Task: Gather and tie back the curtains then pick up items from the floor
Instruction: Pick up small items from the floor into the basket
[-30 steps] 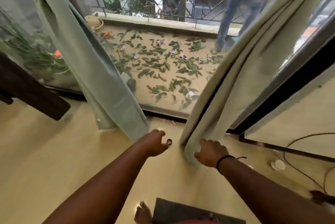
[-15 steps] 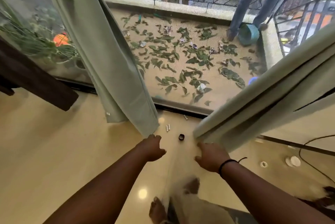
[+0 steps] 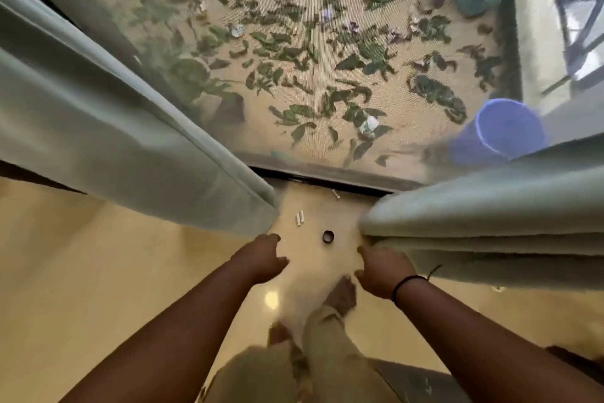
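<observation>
A: Two curtains show in the head view, each held at its bottom corner. The left hand point(image 3: 263, 255) has its fingers point(image 3: 273, 238) curled at the lower edge of the left curtain point(image 3: 108, 138); whether they truly pinch the cloth, I cannot tell.

B: And the right?

A: The right hand point(image 3: 384, 272) has its fingers curled under the corner of the right curtain point(image 3: 490, 226), holding its folded edge. A black band point(image 3: 407, 285) circles that wrist.

B: Which way do the curtains run?

A: The left curtain's long axis runs from the left fingers up and out to the left edge of the picture. The right curtain's folds lie nearly level, running from the right fingers out to the right edge.

B: What lies on the floor point(image 3: 98, 272)?

A: Between the two sets of fingers and just beyond them sits a small black ring point(image 3: 328, 236). A pair of small white sticks point(image 3: 299, 217) lies beyond the left fingers, side by side, pointing away from the person. Another small white piece point(image 3: 336, 193) lies farther off by the dark door track point(image 3: 327, 179).

B: Past the track?

A: Green leaves point(image 3: 310, 76) scattered over a balcony floor, and a blue bucket point(image 3: 506, 128) beyond the right fingers. Bare feet point(image 3: 340, 296) stand below the hands.
</observation>
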Motion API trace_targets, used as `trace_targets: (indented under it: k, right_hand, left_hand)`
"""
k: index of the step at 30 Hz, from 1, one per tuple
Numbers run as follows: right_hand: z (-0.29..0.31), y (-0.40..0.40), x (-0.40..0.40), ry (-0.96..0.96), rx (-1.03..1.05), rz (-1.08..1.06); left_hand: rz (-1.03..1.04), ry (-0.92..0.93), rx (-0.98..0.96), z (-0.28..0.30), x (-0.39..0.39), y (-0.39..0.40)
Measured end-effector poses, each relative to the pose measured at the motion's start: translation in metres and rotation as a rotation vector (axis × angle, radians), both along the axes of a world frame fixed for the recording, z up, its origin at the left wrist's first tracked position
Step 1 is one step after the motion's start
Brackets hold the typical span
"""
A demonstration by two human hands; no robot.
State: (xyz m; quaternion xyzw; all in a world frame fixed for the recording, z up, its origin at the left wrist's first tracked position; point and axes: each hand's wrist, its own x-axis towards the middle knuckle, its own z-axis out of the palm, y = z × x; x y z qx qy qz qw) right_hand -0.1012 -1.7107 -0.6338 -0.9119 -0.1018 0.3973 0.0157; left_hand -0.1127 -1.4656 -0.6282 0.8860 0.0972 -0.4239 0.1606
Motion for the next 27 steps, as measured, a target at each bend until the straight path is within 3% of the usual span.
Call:
trace_targets:
  k: [11, 22, 27]
  right_hand:
    - [-0.102, 0.016, 0.040, 0.111, -0.001, -0.072]
    - [-0.246, 0.038, 0.072, 0.197, -0.023, 0.053]
    - [-0.316, 0.053, 0.094, 0.127, 0.007, 0.095]
  left_hand:
    - [-0.044, 0.116, -0.066, -0.113, 0.041, 0.000]
    - [-0.011, 0.173, -0.062, -0.249, 0.075, 0.024]
    - [0.033, 0.166, -0.070, -0.320, 0.092, 0.028]
